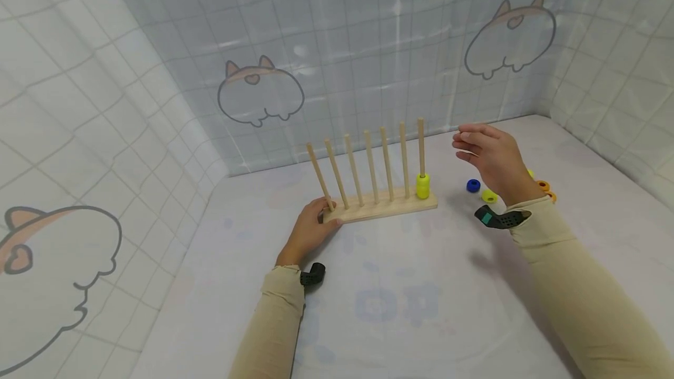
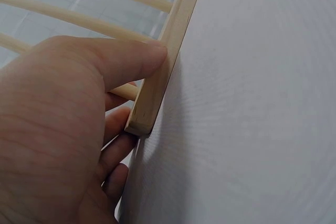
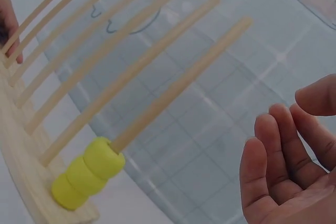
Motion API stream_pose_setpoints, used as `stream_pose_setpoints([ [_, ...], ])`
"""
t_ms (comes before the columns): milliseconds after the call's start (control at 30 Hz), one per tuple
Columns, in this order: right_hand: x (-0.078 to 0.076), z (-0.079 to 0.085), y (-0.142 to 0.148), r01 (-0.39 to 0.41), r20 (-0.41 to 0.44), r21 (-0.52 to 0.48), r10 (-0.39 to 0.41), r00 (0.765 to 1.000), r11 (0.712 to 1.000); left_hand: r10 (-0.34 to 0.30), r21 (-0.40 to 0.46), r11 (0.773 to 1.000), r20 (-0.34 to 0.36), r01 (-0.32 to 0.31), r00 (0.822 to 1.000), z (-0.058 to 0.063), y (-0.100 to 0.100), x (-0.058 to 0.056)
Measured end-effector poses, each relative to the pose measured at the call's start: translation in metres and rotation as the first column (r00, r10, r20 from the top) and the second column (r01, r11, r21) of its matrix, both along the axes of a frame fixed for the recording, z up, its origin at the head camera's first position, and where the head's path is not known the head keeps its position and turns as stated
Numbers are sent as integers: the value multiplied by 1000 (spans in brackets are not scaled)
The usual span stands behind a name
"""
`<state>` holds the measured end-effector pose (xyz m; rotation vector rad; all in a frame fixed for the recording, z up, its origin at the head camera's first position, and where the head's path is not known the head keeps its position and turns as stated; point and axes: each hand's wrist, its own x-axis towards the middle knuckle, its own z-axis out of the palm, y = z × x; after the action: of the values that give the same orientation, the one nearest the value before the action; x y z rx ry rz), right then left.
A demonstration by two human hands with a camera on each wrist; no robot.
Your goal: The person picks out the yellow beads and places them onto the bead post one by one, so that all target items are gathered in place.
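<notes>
A wooden peg rack point(image 1: 379, 209) stands on the table, several upright wooden rods rising from its long flat base. Three yellow beads point(image 3: 88, 172) are stacked at the bottom of the rod on its right end. My left hand point(image 1: 309, 228) grips the left end of the base; in the left wrist view the thumb lies on its front side and the other fingers are behind it. My right hand point(image 1: 495, 157) is raised to the right of the rack, fingers loosely bent and holding nothing. In the right wrist view a gap separates its fingertips point(image 3: 254, 153) from the rods.
Loose beads lie on the table near and partly behind the right wrist: a blue bead point(image 1: 473, 185), a yellow bead point(image 1: 489, 196) and orange beads point(image 1: 543, 185). Tiled-pattern sheets point(image 1: 342, 57) with cartoon drawings enclose the table at the back and sides.
</notes>
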<state>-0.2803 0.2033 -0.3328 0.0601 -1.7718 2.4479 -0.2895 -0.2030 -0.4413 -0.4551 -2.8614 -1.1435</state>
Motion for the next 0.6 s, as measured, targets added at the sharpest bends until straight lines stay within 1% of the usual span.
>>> stream_pose_setpoints([
  [133,3,-7,7,1,18,23,-2,1000,1000,-2,11,1000,3,2,1000,0,0,0],
  [267,5,-13,13,-3,45,85,-1,999,996,4,5,1000,5,-4,1000,-1,-1,0],
  [500,9,-25,28,-14,65,198,1,998,980,7,-8,1000,14,-7,1000,-1,-1,0],
  [600,11,-29,37,-18,66,253,1,998,967,6,-12,1000,14,-6,1000,-1,0,-1],
])
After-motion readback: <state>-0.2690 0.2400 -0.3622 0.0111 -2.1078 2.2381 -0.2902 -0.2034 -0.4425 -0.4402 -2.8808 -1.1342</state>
